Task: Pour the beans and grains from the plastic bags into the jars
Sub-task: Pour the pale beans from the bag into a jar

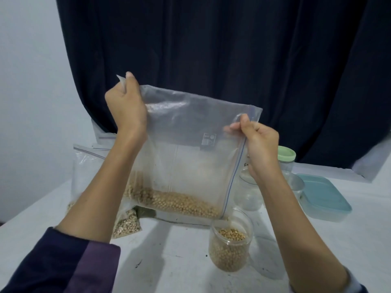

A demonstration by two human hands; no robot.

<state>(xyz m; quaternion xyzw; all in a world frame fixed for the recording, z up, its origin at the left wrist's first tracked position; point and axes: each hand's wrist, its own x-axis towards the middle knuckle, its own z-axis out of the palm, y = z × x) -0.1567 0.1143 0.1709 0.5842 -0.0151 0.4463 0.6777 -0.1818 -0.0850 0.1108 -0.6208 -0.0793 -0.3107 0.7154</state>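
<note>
Clear bag (190, 149) held by hands, corner over jar (230, 248) rim.

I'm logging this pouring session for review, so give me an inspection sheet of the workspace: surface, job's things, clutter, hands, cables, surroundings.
Surface: white table, scuffed with dark marks.
Job's things: large zip bag held up and tilted, beans pooled at its low edge, lower corner over the open jar, which is mostly full of beans. More bags of grains lie at left. Empty clear jars stand behind; one has a green lid.
Clutter: blue-lidded container at right.
Hands: left hand pinches the bag's upper corner; right hand pinches its zip edge.
Cables: nothing seen.
Surroundings: dark curtain behind, pale wall at left.
</note>
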